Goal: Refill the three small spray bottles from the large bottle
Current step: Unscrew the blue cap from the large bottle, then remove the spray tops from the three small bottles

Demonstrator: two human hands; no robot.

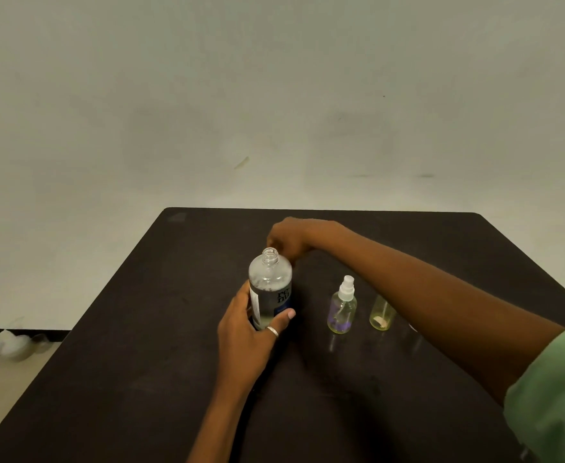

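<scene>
Where left hand (pixel 246 332) grips, large bottle (pixel 270 282) stands mid-table (pixel 134 369)

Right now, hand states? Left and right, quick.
Left hand: grips the large bottle round its body.
Right hand: fingers curled behind the bottle's uncapped neck; cannot tell if it holds anything.

A: Left hand (pixel 251 325)?
B: Forearm up from below; fingers and thumb wrapped round the big bottle (pixel 270 285); ring (pixel 272 331) on thumb.
A: Right hand (pixel 291 240)?
B: Arm stretched across from the right, green sleeve (pixel 555 389) pushed up; fingers curled downward, whatever they hold hidden.
</scene>
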